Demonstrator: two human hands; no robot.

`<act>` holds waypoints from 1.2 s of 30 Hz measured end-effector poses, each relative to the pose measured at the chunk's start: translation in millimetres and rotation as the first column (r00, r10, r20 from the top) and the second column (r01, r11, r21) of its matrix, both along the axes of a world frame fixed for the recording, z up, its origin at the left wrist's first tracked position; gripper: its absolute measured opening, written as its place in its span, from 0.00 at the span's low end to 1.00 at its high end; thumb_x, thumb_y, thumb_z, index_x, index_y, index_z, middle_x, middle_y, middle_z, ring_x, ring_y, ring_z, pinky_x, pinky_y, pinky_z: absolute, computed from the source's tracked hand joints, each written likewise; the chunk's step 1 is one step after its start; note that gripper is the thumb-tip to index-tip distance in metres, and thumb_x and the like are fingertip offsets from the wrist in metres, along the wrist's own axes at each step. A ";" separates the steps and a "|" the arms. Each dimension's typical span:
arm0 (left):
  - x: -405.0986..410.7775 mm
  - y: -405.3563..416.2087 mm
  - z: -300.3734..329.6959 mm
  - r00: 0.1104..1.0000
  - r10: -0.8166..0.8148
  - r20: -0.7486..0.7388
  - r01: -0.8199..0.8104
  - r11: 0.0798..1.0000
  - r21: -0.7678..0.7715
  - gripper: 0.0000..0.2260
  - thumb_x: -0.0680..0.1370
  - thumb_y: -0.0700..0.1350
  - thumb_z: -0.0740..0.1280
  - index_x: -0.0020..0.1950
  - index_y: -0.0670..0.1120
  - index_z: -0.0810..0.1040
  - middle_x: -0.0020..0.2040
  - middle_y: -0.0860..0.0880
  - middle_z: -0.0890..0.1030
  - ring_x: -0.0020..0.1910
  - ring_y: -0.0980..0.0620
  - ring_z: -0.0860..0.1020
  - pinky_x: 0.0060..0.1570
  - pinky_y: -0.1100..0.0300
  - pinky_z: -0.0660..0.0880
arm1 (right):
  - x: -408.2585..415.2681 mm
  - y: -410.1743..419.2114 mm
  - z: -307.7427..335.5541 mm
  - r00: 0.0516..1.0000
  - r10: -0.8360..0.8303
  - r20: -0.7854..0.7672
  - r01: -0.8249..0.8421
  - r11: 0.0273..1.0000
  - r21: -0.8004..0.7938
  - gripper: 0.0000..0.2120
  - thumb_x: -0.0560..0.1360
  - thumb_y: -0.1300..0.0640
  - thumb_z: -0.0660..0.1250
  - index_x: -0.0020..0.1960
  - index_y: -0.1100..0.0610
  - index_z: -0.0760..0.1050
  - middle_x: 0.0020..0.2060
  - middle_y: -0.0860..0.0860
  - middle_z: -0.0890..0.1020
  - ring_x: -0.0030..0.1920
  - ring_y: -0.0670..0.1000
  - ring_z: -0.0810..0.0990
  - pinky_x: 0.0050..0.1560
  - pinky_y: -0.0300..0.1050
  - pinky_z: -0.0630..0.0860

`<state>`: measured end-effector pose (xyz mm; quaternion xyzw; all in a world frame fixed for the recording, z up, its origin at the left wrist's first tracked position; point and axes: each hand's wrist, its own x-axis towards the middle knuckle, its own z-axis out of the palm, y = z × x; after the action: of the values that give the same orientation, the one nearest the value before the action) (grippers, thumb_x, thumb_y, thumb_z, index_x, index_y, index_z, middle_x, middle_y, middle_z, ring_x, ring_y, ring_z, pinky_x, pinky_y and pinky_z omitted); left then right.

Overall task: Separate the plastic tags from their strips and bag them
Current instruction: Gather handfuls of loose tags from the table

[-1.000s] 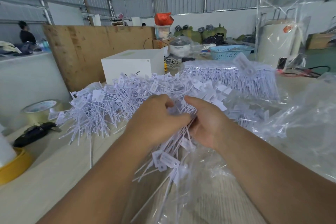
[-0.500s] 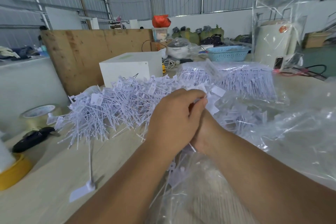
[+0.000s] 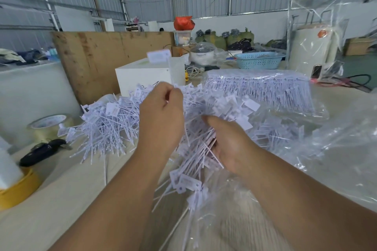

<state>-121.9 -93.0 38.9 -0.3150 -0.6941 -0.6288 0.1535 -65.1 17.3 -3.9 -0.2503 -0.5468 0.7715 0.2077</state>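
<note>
A big heap of white plastic tags on thin stems spreads across the table. My left hand is raised over the heap and pinches the stem of one tag, which stands up above my fingers. My right hand grips a bundle of tags by their stems, their flat heads hanging down toward me. Under the bundle lies a clear plastic bag, its mouth near my right wrist. A packed bag of tag strips lies behind the heap.
A roll of clear tape, a black tool and a yellow-based item sit at the left. A white box, a wooden board and a blue basket stand behind. Loose clear plastic covers the right.
My left hand has pulled away from the right and risen, drawing one tag up out of the bundle. The right hand has dropped slightly with the bundle.
</note>
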 end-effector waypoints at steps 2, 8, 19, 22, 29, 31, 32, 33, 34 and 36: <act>-7.7 -1.3 -9.1 1.000 0.010 -0.025 -0.017 0.958 -0.285 0.11 0.78 0.43 0.61 0.35 0.46 0.72 0.29 0.53 0.71 0.27 0.60 0.68 0.29 0.65 0.64 | 1.4 0.8 0.5 1.000 0.001 -0.009 -0.001 1.000 -0.021 0.24 0.74 0.50 0.69 0.66 0.61 0.73 0.57 0.60 0.80 0.54 0.62 0.81 0.48 0.53 0.78; 2.0 10.7 -27.3 0.975 -0.148 -0.166 0.033 0.835 -0.549 0.07 0.80 0.48 0.62 0.44 0.50 0.76 0.37 0.51 0.76 0.35 0.53 0.75 0.33 0.57 0.68 | 7.7 5.7 2.0 0.977 0.126 -0.172 -0.155 0.974 -0.166 0.11 0.76 0.53 0.65 0.50 0.60 0.79 0.32 0.55 0.81 0.28 0.53 0.80 0.26 0.39 0.73; 1.9 0.6 -15.3 0.911 -0.333 -0.242 0.193 0.865 -0.464 0.15 0.80 0.50 0.61 0.39 0.47 0.81 0.37 0.51 0.75 0.39 0.54 0.74 0.42 0.57 0.71 | 9.4 10.4 6.2 0.976 0.000 -0.219 -0.050 0.974 -0.220 0.14 0.71 0.58 0.72 0.53 0.65 0.81 0.46 0.64 0.83 0.45 0.62 0.83 0.48 0.59 0.80; -3.9 -3.0 -13.1 0.962 -0.249 -0.114 0.204 0.929 -0.308 0.10 0.79 0.46 0.67 0.41 0.57 0.83 0.37 0.57 0.81 0.36 0.61 0.77 0.39 0.69 0.71 | 8.8 10.4 7.7 0.983 -0.069 -0.170 0.038 0.983 -0.179 0.09 0.71 0.62 0.71 0.49 0.65 0.82 0.44 0.64 0.83 0.40 0.61 0.83 0.46 0.61 0.79; -8.5 3.1 -23.9 0.982 -0.148 -0.114 0.093 0.915 -0.392 0.04 0.76 0.55 0.69 0.50 0.60 0.78 0.31 0.59 0.77 0.31 0.63 0.75 0.30 0.72 0.67 | 11.4 9.3 10.1 0.971 -0.127 -0.203 0.089 0.979 -0.185 0.05 0.68 0.63 0.74 0.43 0.64 0.83 0.40 0.62 0.84 0.39 0.61 0.84 0.48 0.60 0.81; -7.0 3.8 -24.2 0.981 -0.174 -0.088 0.140 0.942 -0.306 0.07 0.75 0.58 0.67 0.52 0.60 0.78 0.32 0.60 0.77 0.29 0.61 0.73 0.30 0.70 0.67 | 11.7 7.4 11.0 0.972 -0.115 -0.205 0.078 0.980 -0.181 0.07 0.68 0.65 0.72 0.46 0.66 0.82 0.43 0.65 0.84 0.42 0.62 0.84 0.49 0.63 0.80; -6.1 4.0 -23.6 0.979 -0.179 -0.094 0.148 0.951 -0.272 0.09 0.74 0.59 0.67 0.52 0.59 0.79 0.31 0.60 0.76 0.28 0.60 0.72 0.30 0.70 0.67 | 11.6 6.0 11.7 0.971 -0.114 -0.208 0.077 0.981 -0.176 0.08 0.68 0.66 0.72 0.47 0.67 0.82 0.45 0.67 0.83 0.43 0.63 0.84 0.50 0.64 0.80; -4.5 3.9 -22.3 0.976 -0.184 -0.115 0.149 0.953 -0.263 0.08 0.74 0.57 0.67 0.51 0.58 0.80 0.31 0.59 0.76 0.28 0.60 0.72 0.30 0.69 0.67 | 11.7 4.6 12.4 0.970 -0.112 -0.214 0.075 0.982 -0.173 0.09 0.68 0.66 0.72 0.47 0.67 0.82 0.46 0.67 0.83 0.44 0.63 0.84 0.51 0.65 0.79; -3.2 4.0 -21.4 0.971 -0.187 -0.151 0.138 0.948 -0.286 0.05 0.75 0.54 0.68 0.49 0.56 0.81 0.30 0.59 0.76 0.28 0.60 0.72 0.30 0.68 0.67 | 11.2 4.4 12.6 0.970 -0.112 -0.216 0.075 0.982 -0.172 0.10 0.68 0.65 0.73 0.48 0.67 0.82 0.47 0.67 0.83 0.45 0.62 0.84 0.52 0.64 0.79; -0.3 4.7 -20.8 0.961 -0.187 -0.205 0.105 0.929 -0.354 0.04 0.76 0.45 0.68 0.44 0.53 0.82 0.30 0.59 0.76 0.28 0.61 0.72 0.31 0.68 0.67 | 10.5 4.4 12.4 0.973 -0.109 -0.203 0.072 0.981 -0.178 0.15 0.70 0.59 0.74 0.53 0.66 0.81 0.49 0.65 0.83 0.49 0.62 0.83 0.56 0.62 0.78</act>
<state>-122.2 -88.3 18.1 -0.4601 -0.7434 -0.4676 0.1305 -54.6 21.7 8.6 -0.2081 -0.4419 0.8272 0.2778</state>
